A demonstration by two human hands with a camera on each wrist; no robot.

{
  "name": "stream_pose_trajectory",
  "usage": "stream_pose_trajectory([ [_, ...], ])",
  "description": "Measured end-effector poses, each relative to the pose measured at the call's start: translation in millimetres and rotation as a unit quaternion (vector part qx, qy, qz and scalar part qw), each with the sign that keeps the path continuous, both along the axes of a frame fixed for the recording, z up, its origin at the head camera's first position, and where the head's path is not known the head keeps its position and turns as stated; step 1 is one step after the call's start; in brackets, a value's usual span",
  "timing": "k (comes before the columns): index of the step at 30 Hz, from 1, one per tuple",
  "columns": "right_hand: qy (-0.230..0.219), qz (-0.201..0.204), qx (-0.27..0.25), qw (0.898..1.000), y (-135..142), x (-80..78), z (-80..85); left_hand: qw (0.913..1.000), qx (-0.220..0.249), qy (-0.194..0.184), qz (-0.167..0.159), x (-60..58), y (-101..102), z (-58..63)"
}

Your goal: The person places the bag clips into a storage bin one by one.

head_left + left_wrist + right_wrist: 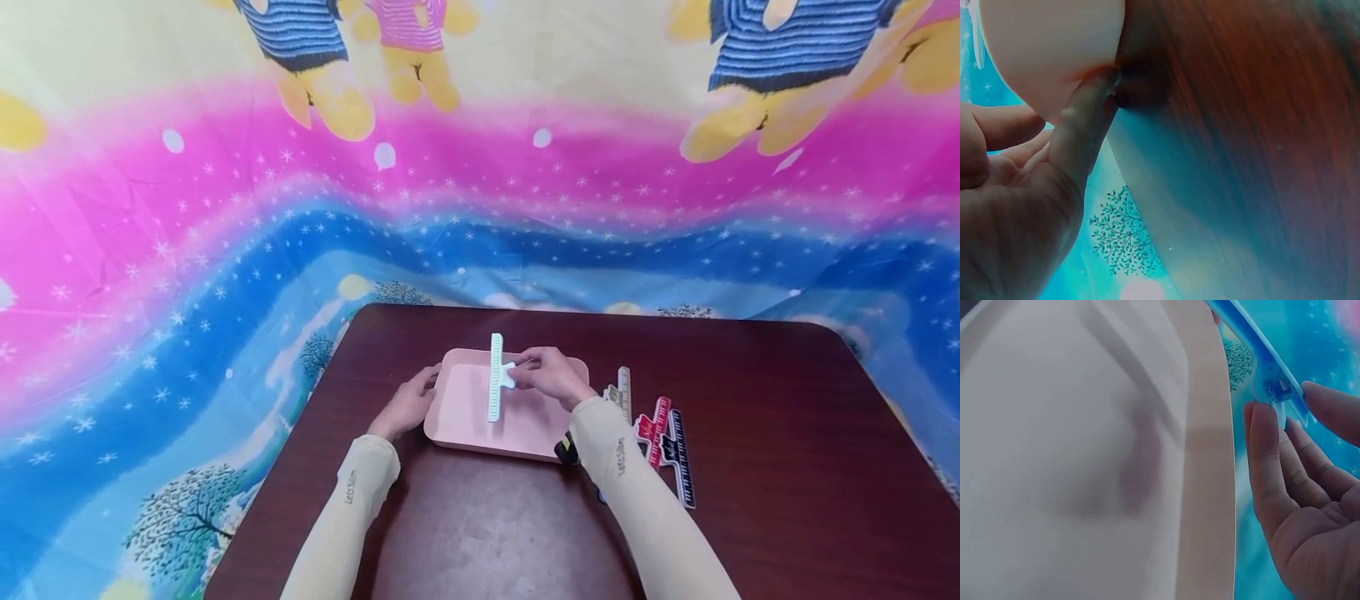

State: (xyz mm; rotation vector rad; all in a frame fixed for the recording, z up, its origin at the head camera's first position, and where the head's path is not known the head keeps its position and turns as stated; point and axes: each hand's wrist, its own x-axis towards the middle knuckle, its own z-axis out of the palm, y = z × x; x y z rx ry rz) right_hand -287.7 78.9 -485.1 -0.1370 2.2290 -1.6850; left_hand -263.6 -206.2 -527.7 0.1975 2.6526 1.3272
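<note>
A pink rectangular tray [461,433] lies on the table. My left hand [408,404] holds its left edge; in the left wrist view one finger lies along the tray's outer wall [1054,44], with the thumb near the rim. Over the tray, my right hand [551,375] pinches the tab of a pale mint long clip [495,379] printed with piano keys. The clip stands roughly lengthwise away from me, and its spring shows in the right wrist view, where the clip [1260,356] looks blue. Thumb and fingers press its tab from opposite sides.
Right of the tray lie a beige clip [625,387], a red clip [660,425] and a black clip [681,458], partly behind my right sleeve. A black-and-yellow object [566,450] sits by the tray's near right corner, mostly hidden. Behind the brown table [787,458] hangs a printed cloth [600,183].
</note>
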Motion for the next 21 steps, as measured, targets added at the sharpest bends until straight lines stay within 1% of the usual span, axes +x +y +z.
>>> stream_pose_trajectory([
  [5, -0.017, 0.004, 0.007, 1.0, -7, -2.4, 0.6, 0.9999, -0.007, -0.002, -0.007, 0.2, -2, -0.6],
  [10, -0.027, 0.015, -0.008, 0.999, -15, -5.6, -3.4, 1.0, -0.002, 0.001, -0.005, 0.5, -5, -3.0],
  [14, -0.027, 0.019, -0.008, 0.999, -20, -8.3, -7.6, 0.9999, -0.004, 0.008, -0.008, 1.1, -5, -4.1],
  [17, -0.027, 0.024, -0.004, 0.999, -22, -10.6, -10.3, 0.9998, -0.007, 0.011, -0.011, 1.4, -5, -3.3],
  [21, -0.032, 0.019, 0.007, 0.999, -22, -12.5, -13.5, 0.9998, -0.004, 0.005, -0.02, 1.3, -4, -1.0],
])
